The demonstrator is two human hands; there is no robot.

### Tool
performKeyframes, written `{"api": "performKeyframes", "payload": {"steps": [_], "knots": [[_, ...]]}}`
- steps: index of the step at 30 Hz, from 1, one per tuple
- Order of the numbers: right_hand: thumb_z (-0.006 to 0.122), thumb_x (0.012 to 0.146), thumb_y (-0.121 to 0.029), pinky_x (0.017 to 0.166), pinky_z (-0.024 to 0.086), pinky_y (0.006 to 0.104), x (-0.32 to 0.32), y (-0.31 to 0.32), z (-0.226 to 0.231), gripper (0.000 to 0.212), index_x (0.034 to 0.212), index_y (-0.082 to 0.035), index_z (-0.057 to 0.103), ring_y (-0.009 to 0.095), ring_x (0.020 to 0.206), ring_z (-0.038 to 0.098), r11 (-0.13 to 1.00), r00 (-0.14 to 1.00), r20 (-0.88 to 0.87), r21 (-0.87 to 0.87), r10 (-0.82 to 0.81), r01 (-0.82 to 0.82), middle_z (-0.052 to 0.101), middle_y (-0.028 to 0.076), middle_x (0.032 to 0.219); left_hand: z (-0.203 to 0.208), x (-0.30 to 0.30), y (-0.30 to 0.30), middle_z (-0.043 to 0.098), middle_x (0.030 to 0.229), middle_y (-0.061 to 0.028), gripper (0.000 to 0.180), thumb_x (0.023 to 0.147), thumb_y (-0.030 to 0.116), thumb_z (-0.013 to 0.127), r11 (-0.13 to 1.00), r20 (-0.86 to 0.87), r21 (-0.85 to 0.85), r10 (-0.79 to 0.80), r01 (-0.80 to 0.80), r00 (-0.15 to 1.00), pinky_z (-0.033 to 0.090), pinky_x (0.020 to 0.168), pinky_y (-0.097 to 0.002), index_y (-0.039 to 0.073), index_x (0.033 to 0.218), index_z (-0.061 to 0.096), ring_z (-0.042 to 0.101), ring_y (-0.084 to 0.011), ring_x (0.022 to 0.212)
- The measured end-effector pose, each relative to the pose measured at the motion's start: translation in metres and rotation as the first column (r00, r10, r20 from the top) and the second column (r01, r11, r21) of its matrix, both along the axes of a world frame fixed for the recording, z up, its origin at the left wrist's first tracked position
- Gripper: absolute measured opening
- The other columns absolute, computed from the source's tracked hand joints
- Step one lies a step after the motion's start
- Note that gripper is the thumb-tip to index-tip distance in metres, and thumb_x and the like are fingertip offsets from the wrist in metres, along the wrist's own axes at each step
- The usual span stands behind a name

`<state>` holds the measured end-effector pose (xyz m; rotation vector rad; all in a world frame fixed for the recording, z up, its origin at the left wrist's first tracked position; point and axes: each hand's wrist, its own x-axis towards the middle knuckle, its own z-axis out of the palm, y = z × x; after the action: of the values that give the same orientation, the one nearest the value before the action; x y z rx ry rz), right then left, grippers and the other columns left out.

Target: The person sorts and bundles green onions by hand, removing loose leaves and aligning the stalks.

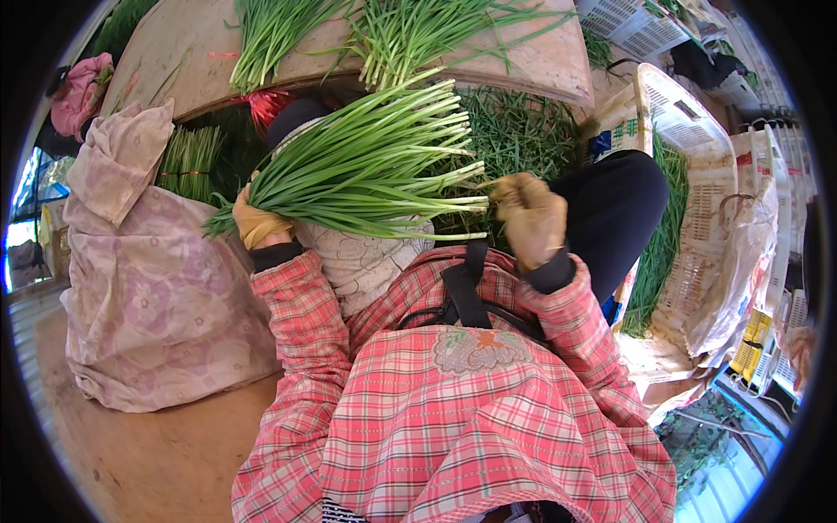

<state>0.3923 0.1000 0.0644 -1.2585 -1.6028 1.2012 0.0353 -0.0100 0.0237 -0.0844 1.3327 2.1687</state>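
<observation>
A thick bunch of green chives (366, 166) lies across my lap, its pale stalk ends pointing right. My left hand (258, 218), in a tan glove, is closed round the leafy end at the left. Just past the stalk ends, my right hand (529, 218), also gloved, is curled with its fingers together. A thin yellowish strip shows at its fingertips, too small and blurred to name. Beneath the bunch, a pale patterned cloth (366, 261) covers my leg.
Loose chives (418, 39) lie on a wooden board (549, 65) ahead. Cut leaves (523, 131) heap below it. At the right stands a white plastic crate (697, 253) with greens inside. A tied bundle (192, 157) and a draped floral cloth (157, 296) are at the left.
</observation>
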Motion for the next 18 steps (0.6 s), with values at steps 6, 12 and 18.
{"api": "performKeyframes", "payload": {"steps": [6,12,18], "knots": [[0.058,0.084,-0.007,0.065,0.047,0.0246,0.055,0.021,-0.009,0.017,0.098,0.000,0.064,0.011,0.073,0.057,0.940,0.872,0.393,0.047,0.293,-0.337,0.063,0.008,0.078,-0.005,-0.004,-0.008,0.065,0.086,-0.0130,0.020,0.084,0.012,0.047,0.999,0.023,-0.008,-0.046,0.046,0.999,0.054,0.065,-0.0373,0.000,0.093,0.060,0.063,-0.0269,0.071],[0.056,0.088,-0.016,0.079,0.047,0.0262,0.006,0.026,0.012,0.030,0.105,0.008,0.057,0.015,0.084,0.059,0.770,0.847,-0.324,-0.366,0.421,-0.523,0.062,0.012,0.102,0.000,0.001,-0.005,0.064,0.088,-0.0139,0.021,0.087,0.013,0.044,0.997,-0.054,-0.066,-0.049,0.046,0.997,0.054,0.067,-0.0379,0.000,0.098,0.057,0.062,-0.0270,0.073],[0.069,0.079,-0.020,0.066,0.048,0.0251,-0.041,0.011,0.019,0.029,0.098,0.001,0.063,0.011,0.076,0.060,0.683,0.718,-0.574,-0.339,0.394,-0.647,0.066,0.006,0.086,-0.007,-0.006,-0.003,0.065,0.084,-0.0120,0.021,0.083,0.014,0.044,0.998,-0.110,-0.056,-0.036,0.030,0.993,0.052,0.068,-0.0370,0.002,0.088,0.061,0.062,-0.0272,0.073]]}}
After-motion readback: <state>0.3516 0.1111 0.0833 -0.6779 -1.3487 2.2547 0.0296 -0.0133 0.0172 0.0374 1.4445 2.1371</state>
